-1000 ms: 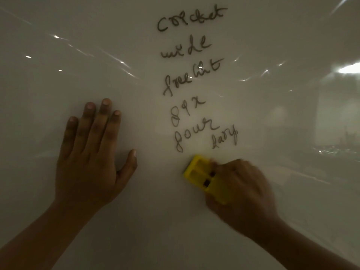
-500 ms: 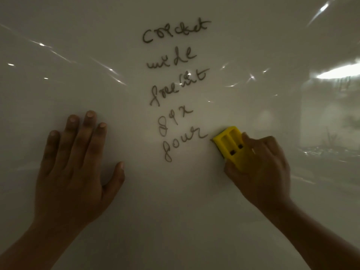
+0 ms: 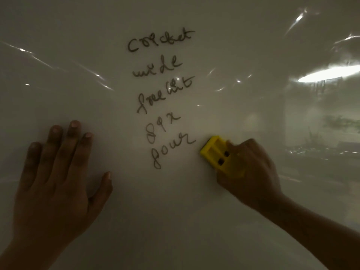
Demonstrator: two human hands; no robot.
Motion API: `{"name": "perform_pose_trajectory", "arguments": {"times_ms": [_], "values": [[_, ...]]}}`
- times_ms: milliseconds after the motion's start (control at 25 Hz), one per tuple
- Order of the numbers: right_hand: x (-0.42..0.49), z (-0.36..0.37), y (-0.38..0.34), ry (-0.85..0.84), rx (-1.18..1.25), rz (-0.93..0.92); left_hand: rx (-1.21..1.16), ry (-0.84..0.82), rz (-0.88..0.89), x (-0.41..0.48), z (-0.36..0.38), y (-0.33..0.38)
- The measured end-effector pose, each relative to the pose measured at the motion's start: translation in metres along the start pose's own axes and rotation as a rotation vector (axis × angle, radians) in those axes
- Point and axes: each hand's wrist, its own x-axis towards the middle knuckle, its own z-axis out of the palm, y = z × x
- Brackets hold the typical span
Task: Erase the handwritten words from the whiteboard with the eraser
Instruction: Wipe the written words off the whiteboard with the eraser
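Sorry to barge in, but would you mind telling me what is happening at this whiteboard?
A person is wiping handwriting off the whiteboard. The right hand holds a yellow eraser against the board, just right of the bottom word, "four". The left hand lies flat on the board, fingers spread, holding nothing. Five words are unerased, stacked in a column: "cricket", "wide", "freehit", "six" and "four".

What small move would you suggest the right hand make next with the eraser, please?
Probably sweep the yellow eraser leftward across "four": the right hand holds it just right of that word, the lowest one left on the whiteboard.
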Motion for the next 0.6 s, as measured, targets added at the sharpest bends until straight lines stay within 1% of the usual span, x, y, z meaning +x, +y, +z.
{"name": "perform_pose_trajectory", "arguments": {"times_ms": [80, 120, 160, 280, 320, 440, 480, 520, 600], "values": [[-0.023, -0.002, 0.001, -0.102, -0.013, -0.152, -0.018, -0.006, -0.002, 0.000, 0.001, 0.000], [-0.023, -0.007, 0.009, -0.123, -0.029, -0.180, -0.023, -0.007, -0.002, 0.000, 0.001, 0.000], [-0.016, -0.010, 0.019, -0.113, -0.052, -0.152, -0.027, -0.005, -0.002, -0.001, 0.001, 0.000], [0.009, -0.010, 0.028, -0.009, -0.085, 0.017, -0.023, 0.000, 0.006, -0.001, 0.002, 0.000], [0.009, -0.008, 0.022, -0.002, -0.068, 0.009, -0.028, -0.001, 0.007, -0.001, 0.003, -0.001], [-0.011, -0.005, 0.009, -0.088, -0.042, -0.162, -0.038, 0.004, 0.001, -0.001, 0.004, -0.001], [-0.014, -0.007, 0.011, -0.104, -0.055, -0.191, -0.033, 0.009, 0.003, -0.002, 0.004, 0.000], [-0.011, -0.010, 0.014, -0.096, -0.066, -0.164, -0.028, 0.017, 0.006, -0.003, 0.004, 0.000], [0.007, -0.012, 0.016, -0.017, -0.051, 0.007, -0.005, 0.024, 0.006, -0.002, 0.004, 0.001]]}}
